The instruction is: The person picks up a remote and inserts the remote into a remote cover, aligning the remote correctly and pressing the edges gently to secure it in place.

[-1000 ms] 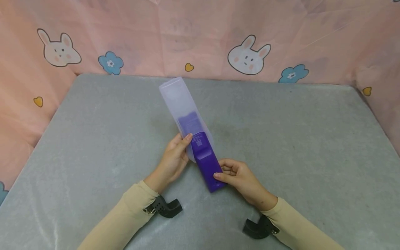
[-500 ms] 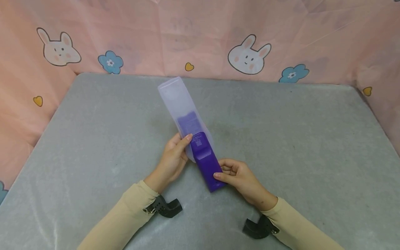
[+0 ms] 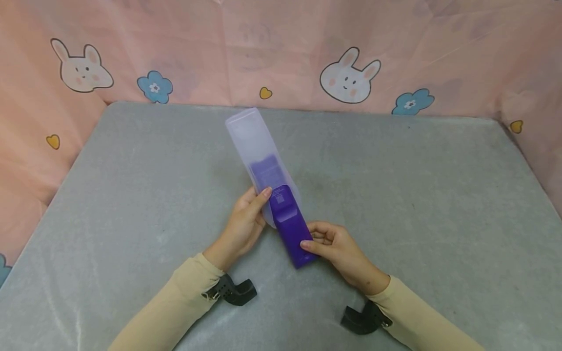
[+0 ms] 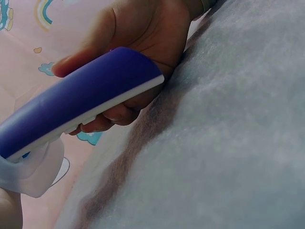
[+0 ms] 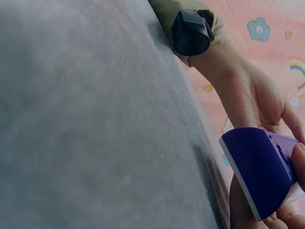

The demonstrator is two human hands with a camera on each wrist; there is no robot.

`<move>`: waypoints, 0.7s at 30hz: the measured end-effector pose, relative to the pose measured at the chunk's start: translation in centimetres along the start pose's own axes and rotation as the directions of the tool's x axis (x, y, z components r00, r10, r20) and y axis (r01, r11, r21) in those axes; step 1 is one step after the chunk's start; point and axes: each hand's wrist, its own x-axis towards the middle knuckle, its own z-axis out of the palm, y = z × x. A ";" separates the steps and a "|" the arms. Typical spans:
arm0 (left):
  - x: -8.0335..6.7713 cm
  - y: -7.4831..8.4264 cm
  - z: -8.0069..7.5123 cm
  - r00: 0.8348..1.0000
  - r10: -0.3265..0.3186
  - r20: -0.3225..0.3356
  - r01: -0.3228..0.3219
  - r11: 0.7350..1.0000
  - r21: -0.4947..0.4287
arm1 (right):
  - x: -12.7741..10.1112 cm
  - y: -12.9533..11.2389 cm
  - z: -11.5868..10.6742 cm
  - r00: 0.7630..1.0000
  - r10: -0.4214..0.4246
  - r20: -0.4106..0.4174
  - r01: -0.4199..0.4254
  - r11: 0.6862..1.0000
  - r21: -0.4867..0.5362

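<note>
"what could go wrong from here?"

"to my eye, the soft clear sleeve [image 3: 252, 139] is the weak point. the purple remote [image 3: 291, 231] sits with its far part inside and its near part bare, so a slanted push could snag the mouth or crumple the film."

"any risk of a drop?"

"some. both things look held above the counter [image 3: 417, 195], and the remote is gripped only by its near end. if those fingers slackened, i'd guess it could tip or slide out."

"how do the hands stand, then?"

"the left hand [image 3: 243, 222] is narrow, pinching the sleeve by its mouth, thumb tip right at the remote's edge. whether the fingers beneath press the remote through the film, i cannot tell."

"and the right hand [image 3: 335, 248]?"

"narrow too: thumb on top of the remote's near end, fingers curled beneath. the left wrist view shows small raised bits along the pale underside [image 4: 126, 96], maybe buttons, close to those fingers; a hard squeeze might press one."
</note>
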 end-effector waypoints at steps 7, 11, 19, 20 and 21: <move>-0.1 -0.1 0.1 1.000 -0.006 0.007 0.006 1.000 0.002 | 0.0 0.0 0.0 1.000 0.002 -0.007 -0.002 1.000 0.007; -0.1 -0.3 0.0 1.000 -0.004 0.018 0.004 1.000 -0.007 | 0.0 -0.1 -0.1 1.000 -0.005 -0.008 0.005 1.000 0.010; -0.1 -0.2 0.2 0.999 -0.028 0.019 0.028 1.000 -0.003 | 0.0 -0.1 0.1 1.000 -0.018 -0.011 0.018 1.000 0.016; -0.1 -0.2 0.1 0.999 -0.033 0.018 0.034 0.999 -0.004 | 0.0 -0.1 0.1 1.000 -0.019 -0.009 0.019 1.000 0.020; -0.1 -0.1 0.1 0.999 -0.040 0.015 0.040 0.999 -0.003 | 0.0 -0.1 0.1 1.000 -0.020 -0.008 0.021 1.000 0.023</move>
